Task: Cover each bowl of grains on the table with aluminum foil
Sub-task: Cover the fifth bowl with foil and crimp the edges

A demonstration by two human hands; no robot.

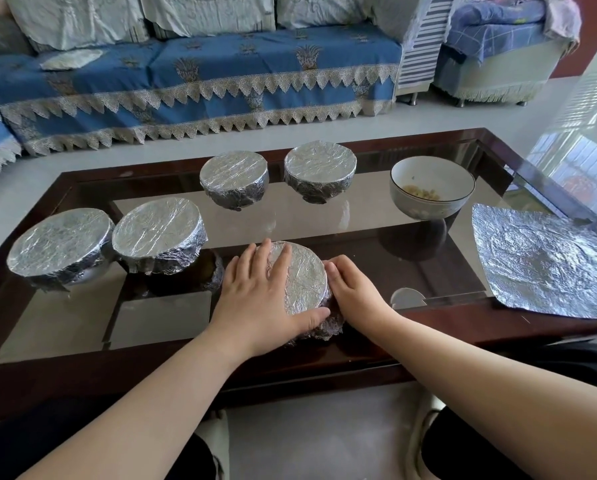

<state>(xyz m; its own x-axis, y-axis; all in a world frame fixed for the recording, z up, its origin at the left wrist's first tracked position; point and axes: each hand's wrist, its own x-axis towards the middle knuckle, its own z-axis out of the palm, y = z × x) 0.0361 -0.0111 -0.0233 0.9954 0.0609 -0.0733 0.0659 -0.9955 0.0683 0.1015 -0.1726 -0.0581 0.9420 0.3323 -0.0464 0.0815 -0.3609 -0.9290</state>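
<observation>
A foil-covered bowl [307, 282] stands near the table's front edge. My left hand [259, 292] lies flat on its foil top, thumb along the near rim. My right hand [354, 292] presses the foil against the bowl's right side, fingers curved round the wall. Several other foil-covered bowls stand behind: two at the left [59, 245] [158, 233] and two at the back [234, 176] [319, 168]. One white bowl [432, 190] with pale grains in it stands uncovered at the back right. A loose crinkled foil sheet [539, 265] lies flat at the table's right end.
The glass-topped table with a dark wooden frame [428, 327] holds everything. A blue-covered sofa [193, 88] runs behind it, a small blue seat [497, 53] to the right. My knees in dark trousers sit below the front edge.
</observation>
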